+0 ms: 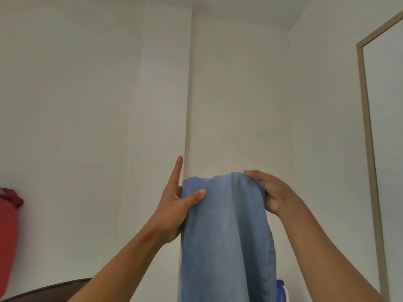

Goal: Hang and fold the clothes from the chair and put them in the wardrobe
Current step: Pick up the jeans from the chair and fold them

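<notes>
Pale walls filled the background. Blue jeans (224, 232) were held up at chest height, gripped at the top by the left hand (174, 205) and the right hand (265, 190). Folding seemed under way; next, the halves would need bringing together evenly

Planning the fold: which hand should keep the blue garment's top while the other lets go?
Probably the right hand: its fingers curl over the blue garment's top edge. The left hand only pinches with its thumb, index finger straight and clear, so it frees easily.
</notes>
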A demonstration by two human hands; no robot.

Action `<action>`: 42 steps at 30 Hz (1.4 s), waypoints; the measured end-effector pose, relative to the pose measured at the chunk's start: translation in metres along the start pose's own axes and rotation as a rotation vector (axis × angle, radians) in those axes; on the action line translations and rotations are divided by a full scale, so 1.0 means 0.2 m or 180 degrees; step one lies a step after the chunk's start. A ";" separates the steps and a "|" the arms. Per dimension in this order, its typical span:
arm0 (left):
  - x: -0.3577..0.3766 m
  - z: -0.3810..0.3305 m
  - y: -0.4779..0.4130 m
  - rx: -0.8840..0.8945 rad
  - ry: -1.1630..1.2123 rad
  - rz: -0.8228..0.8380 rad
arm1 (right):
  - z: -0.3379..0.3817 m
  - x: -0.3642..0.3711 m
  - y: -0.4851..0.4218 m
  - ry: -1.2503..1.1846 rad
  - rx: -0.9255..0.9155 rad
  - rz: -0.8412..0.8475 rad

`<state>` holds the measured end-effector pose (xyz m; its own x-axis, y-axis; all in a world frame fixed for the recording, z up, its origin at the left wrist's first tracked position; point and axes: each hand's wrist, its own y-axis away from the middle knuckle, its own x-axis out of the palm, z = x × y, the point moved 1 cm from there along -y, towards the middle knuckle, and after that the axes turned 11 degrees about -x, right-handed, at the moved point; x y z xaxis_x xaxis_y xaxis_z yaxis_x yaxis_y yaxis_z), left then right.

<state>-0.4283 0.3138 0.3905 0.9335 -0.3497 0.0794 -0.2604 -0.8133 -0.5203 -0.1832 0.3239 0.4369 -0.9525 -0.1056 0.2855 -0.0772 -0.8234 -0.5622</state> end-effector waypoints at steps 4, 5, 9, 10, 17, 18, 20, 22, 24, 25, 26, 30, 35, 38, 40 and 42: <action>0.02 -0.06 -0.05 0.0456 0.0094 -0.0500 | 0.00 -0.03 0.08 -0.0643 -0.0525 0.0145; 0.03 -0.09 -0.07 0.0509 0.0138 -0.0564 | -0.02 -0.01 0.12 -0.0367 -0.0557 0.0358; 0.01 -0.18 -0.15 0.0385 0.0311 -0.0815 | -0.05 0.04 0.18 -0.0040 -0.0672 0.0289; -0.02 -0.20 -0.17 0.0292 0.0253 -0.0721 | -0.02 0.03 0.16 -0.0134 -0.0753 -0.0025; -0.08 -0.18 -0.16 0.0042 0.0075 -0.0282 | 0.02 0.03 0.18 -0.0092 -0.0704 0.0085; -0.07 -0.18 -0.17 0.0070 0.0181 -0.0324 | -0.01 0.05 0.19 0.0081 -0.0721 0.0035; -0.06 -0.19 -0.18 0.0118 0.0367 -0.0306 | -0.08 0.09 0.23 0.0373 -0.0658 -0.0224; -0.06 -0.19 -0.20 0.0156 0.0434 -0.0292 | -0.20 0.12 0.28 0.0457 -0.0526 -0.0229; -0.06 -0.18 -0.21 0.0144 0.0398 -0.0273 | -0.29 0.16 0.33 0.0288 -0.0446 0.0101; -0.07 -0.18 -0.21 0.0127 0.0366 -0.0274 | -0.31 0.18 0.35 0.0121 -0.0401 0.0257; -0.09 -0.17 -0.22 0.0103 0.0325 -0.0279 | -0.33 0.19 0.35 -0.0051 -0.0360 0.0342; -0.16 -0.18 -0.21 -0.0064 0.0003 -0.0268 | -0.32 0.16 0.29 -0.0282 -0.0595 0.0407; -0.26 -0.23 -0.20 -0.0366 -0.0588 -0.0534 | -0.21 0.07 0.22 -0.0355 -0.0616 0.0423; -0.31 -0.18 -0.19 -0.0248 -0.0166 -0.0420 | -0.15 0.10 0.17 -0.0428 -0.0653 0.0403; -0.31 -0.11 -0.16 -0.0300 -0.0106 -0.0128 | -0.12 0.15 0.13 -0.0472 -0.0784 0.0127; -0.29 -0.03 -0.12 -0.0390 -0.0465 0.0021 | -0.13 0.19 0.11 -0.0510 -0.0878 -0.0154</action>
<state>-0.4779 0.3497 0.4037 0.9552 -0.2911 -0.0525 -0.2863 -0.8649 -0.4122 -0.2285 0.3172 0.4152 -0.8890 -0.1747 0.4233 -0.2189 -0.6497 -0.7280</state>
